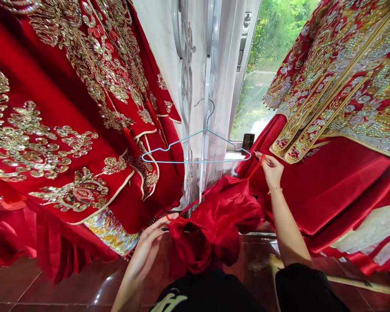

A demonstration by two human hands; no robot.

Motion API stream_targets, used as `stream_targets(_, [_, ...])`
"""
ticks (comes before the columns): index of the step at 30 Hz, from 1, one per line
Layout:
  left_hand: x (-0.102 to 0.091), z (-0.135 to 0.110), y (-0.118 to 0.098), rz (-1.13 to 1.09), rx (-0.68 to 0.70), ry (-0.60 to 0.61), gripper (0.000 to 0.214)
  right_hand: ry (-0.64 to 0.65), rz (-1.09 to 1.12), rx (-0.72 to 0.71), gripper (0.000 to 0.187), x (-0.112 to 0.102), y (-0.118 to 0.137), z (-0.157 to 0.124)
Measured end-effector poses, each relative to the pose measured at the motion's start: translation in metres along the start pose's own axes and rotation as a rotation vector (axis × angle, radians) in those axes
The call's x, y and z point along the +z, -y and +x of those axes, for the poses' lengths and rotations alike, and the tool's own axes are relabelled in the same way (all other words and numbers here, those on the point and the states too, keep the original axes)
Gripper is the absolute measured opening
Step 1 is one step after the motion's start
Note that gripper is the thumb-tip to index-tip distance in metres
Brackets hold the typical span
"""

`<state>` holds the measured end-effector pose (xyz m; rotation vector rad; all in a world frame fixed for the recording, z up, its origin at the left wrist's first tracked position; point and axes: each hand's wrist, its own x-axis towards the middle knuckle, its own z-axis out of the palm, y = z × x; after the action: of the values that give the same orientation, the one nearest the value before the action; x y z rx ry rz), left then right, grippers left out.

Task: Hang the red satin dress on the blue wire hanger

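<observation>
A red satin garment [225, 212] hangs bunched between my two hands, with a thin red strap at each end. My right hand [272, 170], raised at the right, is closed on one strap and stretches it up from the cloth. Lower and to the left, my left hand [152, 234] pinches the other strap between thumb and fingers. Just above the garment hangs a light blue wire hanger [195, 161], its metal hook upward and its bar apart from the cloth. What the hook hangs on is hard to make out. Folds hide the garment's exact shape.
Red gowns with gold embroidery hang close at the left [74, 138], and a beaded jacket [338, 86] over a red skirt hangs at the right. Behind the hanger are white metal scrollwork [184, 86] and a window [263, 65]. A small black device [248, 142] stands on the sill.
</observation>
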<state>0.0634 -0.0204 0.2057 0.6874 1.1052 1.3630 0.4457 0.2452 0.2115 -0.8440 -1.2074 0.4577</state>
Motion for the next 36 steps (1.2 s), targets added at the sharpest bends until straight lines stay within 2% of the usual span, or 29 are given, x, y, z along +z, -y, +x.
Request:
stream_targets(3, [0.001,0.000,-0.005,-0.001,0.010,-0.007,0.032,0.120,0.055,0.075,0.025,0.008,0.003,0.016])
stream_targets(6, [0.002,-0.001,-0.008,-0.014,0.013,-0.004,0.035,0.224,0.052,0.112,0.022,0.014,0.014,0.016])
stream_targets(11, [0.006,-0.005,-0.005,0.023,0.023,-0.030,0.038,0.266,0.060,0.120,0.023,0.021,0.033,0.003])
stream_targets(14, [0.004,-0.003,-0.002,0.090,0.024,-0.055,0.041,0.342,0.023,0.107,0.025,0.026,0.041,0.005])
stream_targets(17, [-0.004,0.004,0.005,0.264,0.119,-0.108,0.041,0.416,-0.011,0.069,0.028,0.034,0.051,0.010])
stream_targets(21, [-0.016,0.016,0.027,0.550,0.355,-0.375,0.034,0.516,-0.120,0.070,0.029,0.046,0.068,0.012])
stream_targets(23, [-0.019,0.019,0.037,0.593,0.415,-0.460,0.032,0.586,-0.231,0.051,0.027,0.050,0.077,0.010])
stream_targets(26, [-0.018,0.019,0.041,0.430,0.392,-0.363,0.033,0.621,-0.362,-0.044,0.025,0.055,0.089,0.007])
stream_targets(28, [-0.016,0.020,0.033,0.280,0.375,-0.306,0.035,0.615,-0.396,-0.108,0.029,0.056,0.093,0.006])
stream_targets(31, [-0.016,0.030,0.010,0.133,0.423,-0.322,0.040,0.619,-0.437,-0.184,0.028,0.054,0.091,0.008])
stream_targets(36, [-0.018,0.066,-0.044,0.084,0.590,-0.325,0.041,0.566,-0.414,-0.283,0.023,0.038,0.079,0.023])
